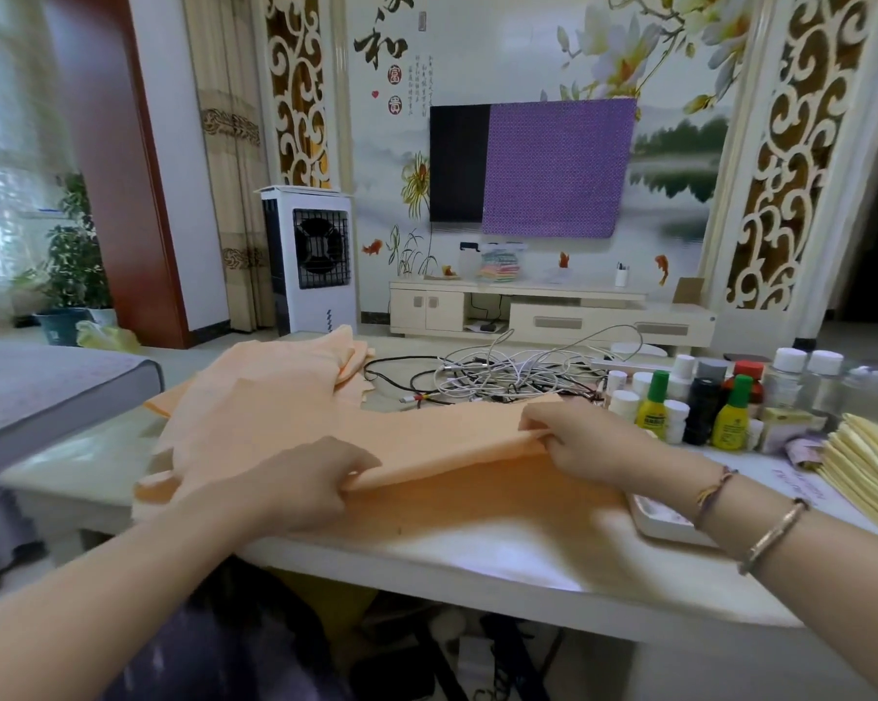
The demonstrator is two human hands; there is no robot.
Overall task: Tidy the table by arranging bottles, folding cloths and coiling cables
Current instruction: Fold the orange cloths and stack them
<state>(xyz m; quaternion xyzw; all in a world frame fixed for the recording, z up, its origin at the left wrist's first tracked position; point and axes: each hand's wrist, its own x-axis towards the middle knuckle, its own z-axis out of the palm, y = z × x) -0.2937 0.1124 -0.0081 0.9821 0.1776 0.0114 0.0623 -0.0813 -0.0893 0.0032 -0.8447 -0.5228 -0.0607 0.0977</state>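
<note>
We pinch the orange cloth with our left hand and right hand. Beyond the cloth lie tangled cables; right of it stand bottles.

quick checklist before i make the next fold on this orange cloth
1. Left hand has the cloth: ok, it pinches the folded edge of the soft orange cloth.
2. Right hand has the cloth: ok, it pinches the same edge further right.
3. Edge pulled straight between the hands: ok, it runs taut with no sag.
4. Layers lined up underneath: cannot tell, the top layer hides them.
5. Room behind the cloth: not ok, the tangle of white and black cables lies right at its far edge.
6. Room on the right: not ok, the cluster of small plastic bottles and the stack of folded yellow cloths crowd that side.
</note>
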